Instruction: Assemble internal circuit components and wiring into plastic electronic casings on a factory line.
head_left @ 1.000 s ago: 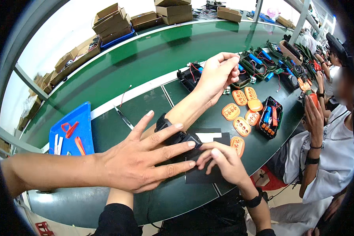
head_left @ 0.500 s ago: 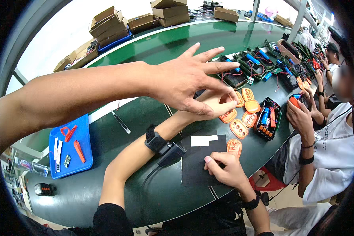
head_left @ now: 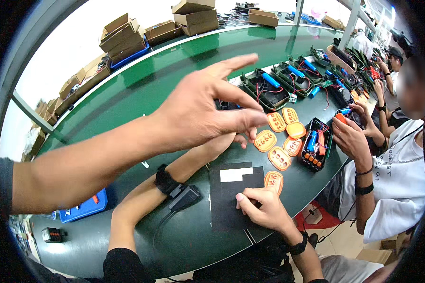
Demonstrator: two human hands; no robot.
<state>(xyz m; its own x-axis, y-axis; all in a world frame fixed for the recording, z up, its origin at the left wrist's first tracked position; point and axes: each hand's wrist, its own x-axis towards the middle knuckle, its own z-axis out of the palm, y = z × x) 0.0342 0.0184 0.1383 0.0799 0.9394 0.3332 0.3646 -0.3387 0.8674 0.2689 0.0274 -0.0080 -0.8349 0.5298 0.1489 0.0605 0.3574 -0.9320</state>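
Another person's bare arm reaches in from the left, its hand (head_left: pixel 198 106) in front of my left hand (head_left: pixel 223 143). Only the wrist and some bent fingertips of my left hand show, so its grip is hidden. A black strap with a small black device (head_left: pixel 184 197) circles my left wrist. My right hand (head_left: pixel 264 207) lies on a black sheet (head_left: pixel 226 203) with fingers curled and thumb against them; whatever is inside is hidden. On the sheet lies a white stepped piece (head_left: pixel 235 175). Orange rounded plates with holes (head_left: pixel 279 158) lie beyond my right hand.
An open black housing with blue cells and orange buttons (head_left: pixel 317 144) stands right of the plates. Dark green open casings (head_left: pixel 264 89) with wires lie farther back. A co-worker (head_left: pixel 392 165) handles a part at the right. At the left are a blue tray (head_left: pixel 87 210) and a small black block (head_left: pixel 53 235).
The other person's arm has swung lower and nearer, now covering much of the blue tray. Their hand and my left hand have drawn left, away from the orange plates. My right hand stays on the sheet.
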